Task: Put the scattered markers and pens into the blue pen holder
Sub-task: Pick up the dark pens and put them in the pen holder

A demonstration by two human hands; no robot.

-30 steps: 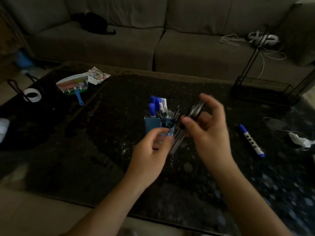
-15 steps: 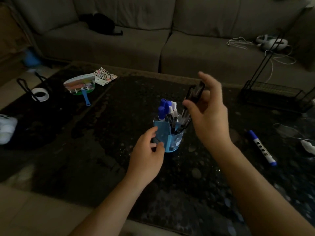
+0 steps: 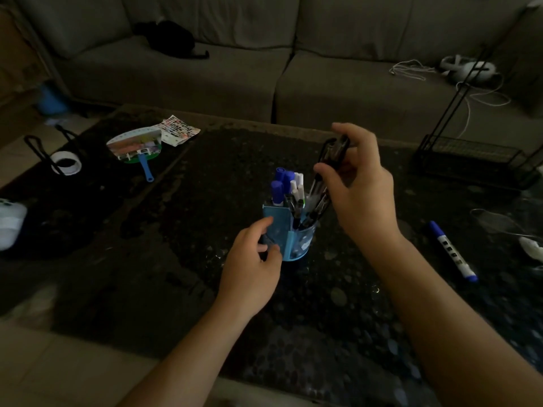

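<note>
Blue pen holder (image 3: 293,239): smooth plastic, my left hand (image 3: 252,268) half curled against its side.
Right hand (image 3: 358,189): pinching dark slim pens (image 3: 320,183), tips inside.

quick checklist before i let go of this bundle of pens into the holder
1. Holder steadied: ok, left hand touches its near side.
2. Holder upright on the table: ok.
3. Pen tips inside the holder: ok, the bundle of pens leans in at the right side.
4. Right hand grip: ok, fingers pinch the bundle's top end.
5. Room in the holder: cannot tell, blue markers already fill the left part.
6. All pens collected: not ok, one marker lies on the table at the right.
</note>
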